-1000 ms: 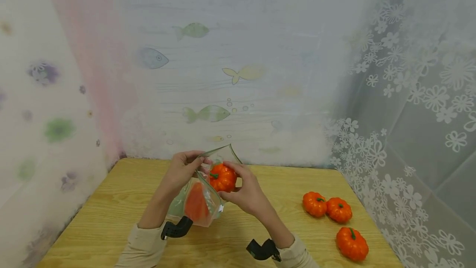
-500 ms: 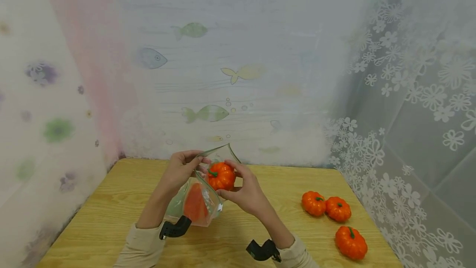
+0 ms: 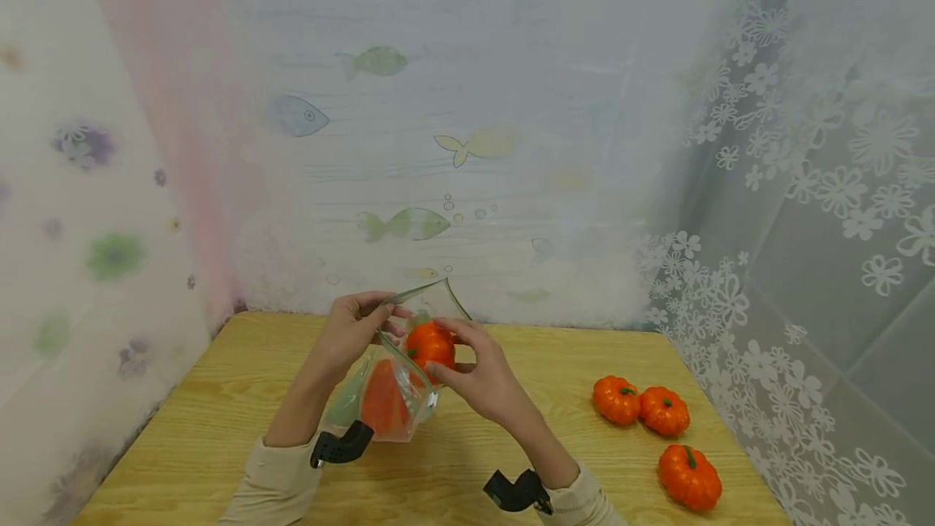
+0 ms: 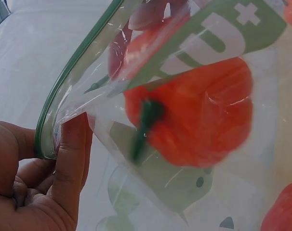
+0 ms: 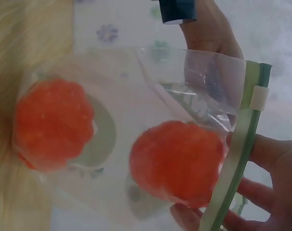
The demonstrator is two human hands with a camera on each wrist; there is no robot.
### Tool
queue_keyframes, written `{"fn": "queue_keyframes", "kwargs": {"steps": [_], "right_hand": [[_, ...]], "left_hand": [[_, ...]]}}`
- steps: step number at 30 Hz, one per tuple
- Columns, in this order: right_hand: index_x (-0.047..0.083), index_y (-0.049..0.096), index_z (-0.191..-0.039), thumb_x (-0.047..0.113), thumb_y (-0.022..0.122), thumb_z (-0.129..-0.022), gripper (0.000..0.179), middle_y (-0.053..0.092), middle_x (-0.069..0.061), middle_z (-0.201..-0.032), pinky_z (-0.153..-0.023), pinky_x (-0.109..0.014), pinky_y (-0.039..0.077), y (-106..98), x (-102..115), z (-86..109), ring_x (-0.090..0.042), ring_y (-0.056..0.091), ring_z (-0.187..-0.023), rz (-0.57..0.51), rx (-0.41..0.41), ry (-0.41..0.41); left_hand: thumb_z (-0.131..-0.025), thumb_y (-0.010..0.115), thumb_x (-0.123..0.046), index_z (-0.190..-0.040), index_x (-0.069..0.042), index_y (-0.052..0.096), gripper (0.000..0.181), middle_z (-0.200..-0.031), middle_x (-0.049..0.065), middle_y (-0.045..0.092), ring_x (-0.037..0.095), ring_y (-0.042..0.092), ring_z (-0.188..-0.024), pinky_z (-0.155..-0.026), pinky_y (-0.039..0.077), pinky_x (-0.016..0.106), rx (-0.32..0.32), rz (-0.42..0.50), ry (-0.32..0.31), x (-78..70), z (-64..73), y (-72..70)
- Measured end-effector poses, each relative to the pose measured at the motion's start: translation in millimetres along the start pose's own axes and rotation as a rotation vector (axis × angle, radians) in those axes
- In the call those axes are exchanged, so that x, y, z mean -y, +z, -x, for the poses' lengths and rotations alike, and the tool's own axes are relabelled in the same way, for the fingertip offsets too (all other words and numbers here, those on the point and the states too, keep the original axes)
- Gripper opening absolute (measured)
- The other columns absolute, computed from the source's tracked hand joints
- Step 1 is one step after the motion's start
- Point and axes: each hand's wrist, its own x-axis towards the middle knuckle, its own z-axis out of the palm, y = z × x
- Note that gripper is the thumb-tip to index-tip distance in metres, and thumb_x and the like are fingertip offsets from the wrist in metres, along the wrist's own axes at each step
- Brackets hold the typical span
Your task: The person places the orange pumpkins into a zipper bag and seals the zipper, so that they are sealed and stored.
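Observation:
Near the table's middle, my left hand (image 3: pixel 351 335) pinches the green-edged rim of a clear zip bag (image 3: pixel 387 431); in the left wrist view its fingers (image 4: pixel 71 163) grip that edge. My right hand (image 3: pixel 482 368) holds a small orange toy pumpkin (image 3: pixel 429 345) inside the bag's mouth, thumb and fingers on either side of it. A second pumpkin (image 3: pixel 383 396) lies lower in the bag, seen through the plastic. The right wrist view shows the held pumpkin (image 5: pixel 177 161) by the rim and the other pumpkin (image 5: pixel 54 125) at the bag's bottom. A white slider (image 5: pixel 259 98) sits on the zip.
On the right of the wooden table (image 3: pixel 570 364) lie three more orange pumpkins: a touching pair, one (image 3: pixel 617 400) beside another (image 3: pixel 665 411), and one (image 3: pixel 690 477) nearer the front. Patterned walls (image 3: pixel 467 185) enclose the table's back and sides.
My right hand has moved slightly left, taking the pumpkin deeper into the bag's mouth, and its stem has turned downward. The left hand keeps its hold on the rim, shifting slightly left.

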Motion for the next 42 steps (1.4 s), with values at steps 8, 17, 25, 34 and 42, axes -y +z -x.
{"fn": "queue_keyframes", "kwargs": {"steps": [8,17,25,34,42], "right_hand": [[0.012,0.060,-0.141,0.014,0.074,-0.096,0.048,0.056,-0.012,-0.139,-0.103,-0.050,0.053,-3,1,2.1,-0.032,0.056,-0.126,-0.023,-0.086,-0.085],[0.005,0.065,-0.131,0.000,0.069,-0.095,0.036,0.061,-0.017,-0.129,-0.095,-0.034,0.058,-5,-12,10.8,-0.019,0.061,-0.114,-0.116,-0.261,-0.283],[-0.006,0.068,-0.116,-0.009,0.064,-0.095,0.021,0.067,0.000,-0.106,-0.085,-0.022,0.058,-13,-45,17.1,-0.015,0.066,-0.099,-0.165,-0.557,-0.367],[-0.004,0.069,-0.116,-0.001,0.064,-0.099,0.019,0.065,-0.001,-0.102,-0.082,-0.017,0.057,-33,-111,26.4,-0.014,0.065,-0.095,-0.172,-0.693,-0.152],[-0.001,0.069,-0.123,0.006,0.067,-0.099,0.025,0.065,-0.009,-0.111,-0.082,-0.014,0.054,-60,-158,47.7,-0.006,0.062,-0.093,-0.078,-0.672,0.146]], "left_hand": [[-0.107,0.050,-0.004,-0.135,0.012,0.056,0.033,-0.104,0.011,0.074,0.008,0.071,-0.076,-0.069,0.061,0.024,-0.001,0.021,0.014,0.8,-1.2,-3.6],[-0.108,0.047,-0.004,-0.136,0.011,0.054,0.033,-0.108,0.016,0.071,0.008,0.070,-0.076,-0.070,0.061,0.025,-0.009,0.036,0.010,5.4,-1.0,-8.4],[-0.109,0.046,-0.005,-0.139,0.012,0.052,0.035,-0.109,0.018,0.072,0.008,0.070,-0.075,-0.069,0.061,0.024,-0.030,0.038,-0.017,11.9,0.5,-13.3],[-0.109,0.047,-0.008,-0.134,0.015,0.055,0.034,-0.099,0.008,0.072,0.009,0.070,-0.073,-0.070,0.061,0.025,-0.045,0.056,-0.038,21.8,1.0,-21.2],[-0.108,0.054,-0.015,-0.125,0.014,0.062,0.034,-0.094,0.008,0.074,0.010,0.071,-0.072,-0.065,0.059,0.023,-0.047,0.014,-0.060,24.9,-0.8,-25.0]]}}
